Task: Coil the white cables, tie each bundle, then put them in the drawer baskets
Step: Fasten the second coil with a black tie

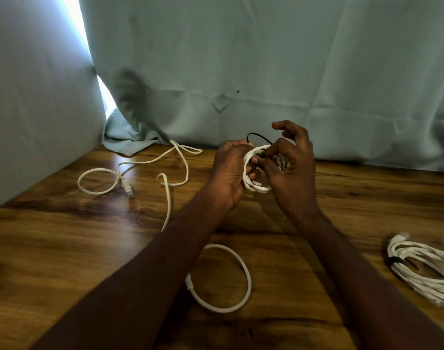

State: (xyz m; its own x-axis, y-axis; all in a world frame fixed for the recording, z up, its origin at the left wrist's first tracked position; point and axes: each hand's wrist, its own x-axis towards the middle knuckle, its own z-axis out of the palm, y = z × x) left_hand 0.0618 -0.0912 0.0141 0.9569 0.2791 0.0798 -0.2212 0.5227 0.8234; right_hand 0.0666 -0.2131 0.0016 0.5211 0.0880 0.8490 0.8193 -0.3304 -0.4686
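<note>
Now left hand (229, 170) grips white coil (253, 170) above far-centre surface (64, 243); right hand (289, 168) pinches black tie (260, 138). Cable light, springy; judged best clamped across all loops while cinching.

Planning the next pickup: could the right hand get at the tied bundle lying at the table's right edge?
Probably yes, once freed: the right hand now pinches the black tie on the coil; nothing lies between it and the tied bundle.

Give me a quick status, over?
Left hand grips coiled cable. Right hand pinches black tie at it. Loose cable on table; nothing blocking.
</note>
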